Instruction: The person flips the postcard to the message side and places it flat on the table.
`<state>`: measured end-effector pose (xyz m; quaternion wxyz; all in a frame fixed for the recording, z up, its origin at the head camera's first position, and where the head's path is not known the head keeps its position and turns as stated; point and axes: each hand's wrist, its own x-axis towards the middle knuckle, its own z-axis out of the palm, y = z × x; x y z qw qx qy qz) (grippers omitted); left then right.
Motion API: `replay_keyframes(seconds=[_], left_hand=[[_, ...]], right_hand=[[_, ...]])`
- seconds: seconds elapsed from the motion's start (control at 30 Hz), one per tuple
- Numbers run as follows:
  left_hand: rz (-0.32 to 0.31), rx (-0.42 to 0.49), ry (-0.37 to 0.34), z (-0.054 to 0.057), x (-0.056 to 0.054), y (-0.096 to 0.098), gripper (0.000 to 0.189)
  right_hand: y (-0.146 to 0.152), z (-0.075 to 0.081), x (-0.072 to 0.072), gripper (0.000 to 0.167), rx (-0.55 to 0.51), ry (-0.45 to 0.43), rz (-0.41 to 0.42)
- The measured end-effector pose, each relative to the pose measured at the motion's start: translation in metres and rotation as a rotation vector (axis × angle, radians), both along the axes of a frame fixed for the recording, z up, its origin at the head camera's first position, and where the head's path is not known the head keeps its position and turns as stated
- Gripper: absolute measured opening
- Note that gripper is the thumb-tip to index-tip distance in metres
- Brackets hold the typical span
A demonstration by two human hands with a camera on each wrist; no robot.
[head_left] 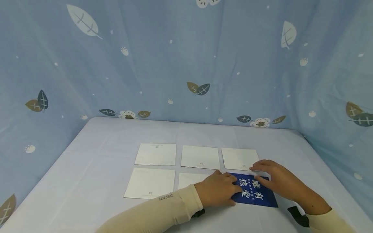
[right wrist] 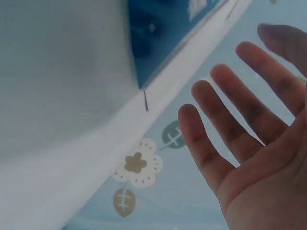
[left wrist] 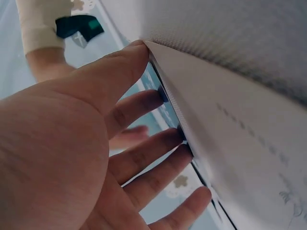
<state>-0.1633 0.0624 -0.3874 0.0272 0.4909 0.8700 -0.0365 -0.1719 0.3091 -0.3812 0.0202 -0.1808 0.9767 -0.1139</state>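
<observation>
A blue card (head_left: 250, 191) with white Chinese characters lies at the front right of several pale cards. My left hand (head_left: 217, 189) holds its left side, fingertips on the edge and thumb at the near corner. In the left wrist view the left hand (left wrist: 115, 139) has its thumb at the tip of a white printed surface (left wrist: 230, 120); whether that is the card's underside or a neighbouring card, I cannot tell. My right hand (head_left: 281, 178) hovers over the card's right part. Its fingers are spread and apart from the blue card (right wrist: 153, 38) in the right wrist view.
Five white cards lie in two rows on the white table (head_left: 96, 181). The back row holds a left card (head_left: 155, 154), a middle card (head_left: 200, 157) and a right card (head_left: 240, 158). Before them are a front-left card (head_left: 150, 183) and a partly covered card (head_left: 189, 178). A blue leaf-print curtain (head_left: 163, 64) surrounds the table.
</observation>
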Motion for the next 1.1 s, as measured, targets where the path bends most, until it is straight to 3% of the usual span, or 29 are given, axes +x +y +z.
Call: replay_keyframes(seconds=[0.13,0.43,0.77,1.1], left_hand=[[-0.008,0.013,0.012,-0.001,0.000,0.000,0.050],[0.022,0.008,-0.001,-0.003,0.000,0.001,0.055],[0.021,0.023,0.010,-0.005,0.000,0.002,0.052],[-0.011,0.023,0.147,-0.003,0.002,0.003,0.039]], right_hand=[[0.003,-0.004,0.014,0.036,0.005,-0.044,0.027],[0.013,-0.015,0.030,0.057,0.001,-0.180,-0.011],[0.012,-0.017,0.035,0.061,0.029,-0.175,-0.021],[0.014,-0.018,0.036,0.050,0.028,-0.154,0.002]])
